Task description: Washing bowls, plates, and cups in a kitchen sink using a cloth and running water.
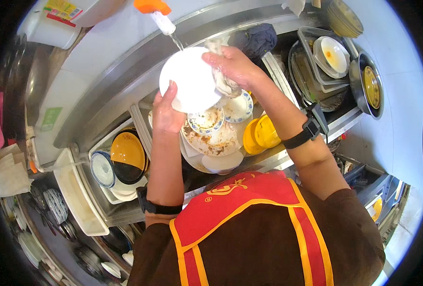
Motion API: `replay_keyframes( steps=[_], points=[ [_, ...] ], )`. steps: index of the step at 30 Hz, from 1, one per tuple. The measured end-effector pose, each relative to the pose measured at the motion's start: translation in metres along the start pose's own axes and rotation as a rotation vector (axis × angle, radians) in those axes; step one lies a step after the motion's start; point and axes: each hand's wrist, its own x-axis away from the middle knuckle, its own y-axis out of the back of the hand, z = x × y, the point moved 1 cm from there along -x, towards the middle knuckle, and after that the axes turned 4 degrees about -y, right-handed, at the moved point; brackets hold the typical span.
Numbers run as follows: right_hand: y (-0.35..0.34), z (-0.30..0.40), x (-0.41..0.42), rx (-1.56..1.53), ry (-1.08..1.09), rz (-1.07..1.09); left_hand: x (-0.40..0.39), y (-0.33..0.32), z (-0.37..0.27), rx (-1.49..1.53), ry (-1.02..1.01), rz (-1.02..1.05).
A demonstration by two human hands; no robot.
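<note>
A round white plate (pixel 190 80) is held up over the middle sink basin, under water running from a tap (pixel 165 23) with an orange handle. My left hand (pixel 169 109) grips its lower left rim, the thumb on its face. At the upper right edge my right hand (pixel 233 64) holds a wet whitish cloth (pixel 225 83) against the plate. Below it lie a blue-rimmed plate (pixel 207 121) with food residue, another blue-rimmed plate (pixel 238 107), a large soiled plate (pixel 217 139) and yellow bowls (pixel 267 132).
Stacked bowls (pixel 127 150) fill the left basin, with a long cream plastic tub (pixel 79 193) beside it. On the right are a clear plastic container (pixel 315 64) holding white dishes and a steel bowl (pixel 356 84). A dark wet cloth (pixel 259 39) lies at the back edge.
</note>
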Motion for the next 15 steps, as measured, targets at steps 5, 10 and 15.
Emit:
replay_keyframes(
  steps=[5, 10, 15],
  points=[
    [-0.016, -0.024, -0.009, -0.286, 0.102, -0.203, -0.008, -0.009, 0.013, -0.025, -0.115, -0.068],
    [-0.026, -0.050, 0.000, -0.848, -0.055, -0.159, 0.004, -0.016, 0.041, 0.273, -0.100, -0.148],
    [0.007, -0.008, -0.001, 0.046, 0.094, -0.051, -0.005, -0.010, 0.003, -0.198, 0.096, 0.008]
  ],
)
